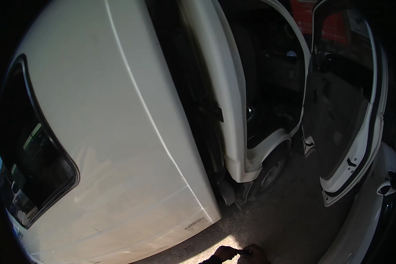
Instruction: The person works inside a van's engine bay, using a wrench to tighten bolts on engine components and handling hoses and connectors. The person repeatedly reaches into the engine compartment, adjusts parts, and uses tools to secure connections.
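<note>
Low in the picture, my left hand and my right hand are close together, both in shadow with their fingers closed. A small, thin dark object runs between them, gripped by both. Its kind cannot be made out in the dim light. Beyond my hands stands a white truck, its box body dusty along the lower side. The front cab is separated from the box by a dark gap.
A cab door hangs wide open at the right. The cab's front wheel sits under the door opening. A dark window is set in the box side at the left. Another pale vehicle edges in at the lower right. Rough ground lies between.
</note>
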### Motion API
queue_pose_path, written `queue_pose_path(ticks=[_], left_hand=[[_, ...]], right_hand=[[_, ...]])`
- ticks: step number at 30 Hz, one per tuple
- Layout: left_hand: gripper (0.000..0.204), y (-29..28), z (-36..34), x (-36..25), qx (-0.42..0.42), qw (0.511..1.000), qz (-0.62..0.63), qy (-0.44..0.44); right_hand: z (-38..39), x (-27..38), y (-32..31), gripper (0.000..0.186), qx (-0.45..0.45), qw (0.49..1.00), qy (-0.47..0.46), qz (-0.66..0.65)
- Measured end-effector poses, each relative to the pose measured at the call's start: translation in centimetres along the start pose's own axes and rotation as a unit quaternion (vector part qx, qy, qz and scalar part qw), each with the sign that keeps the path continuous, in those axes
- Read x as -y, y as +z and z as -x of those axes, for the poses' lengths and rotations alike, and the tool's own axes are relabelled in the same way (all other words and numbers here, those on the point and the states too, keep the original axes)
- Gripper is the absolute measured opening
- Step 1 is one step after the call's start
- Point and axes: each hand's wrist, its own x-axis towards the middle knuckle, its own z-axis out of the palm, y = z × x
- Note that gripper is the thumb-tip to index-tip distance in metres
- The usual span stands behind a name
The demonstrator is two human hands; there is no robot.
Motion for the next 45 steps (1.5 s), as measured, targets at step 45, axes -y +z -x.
queue_pose_path(ticks=[45], left_hand=[[0.060,4.8,-37.6,-32.3,0.030,0.985,0.163,-0.036]], right_hand=[[-27.3,-7.6,-30.7,0.040,-0.119,0.993,0.017,-0.012]])
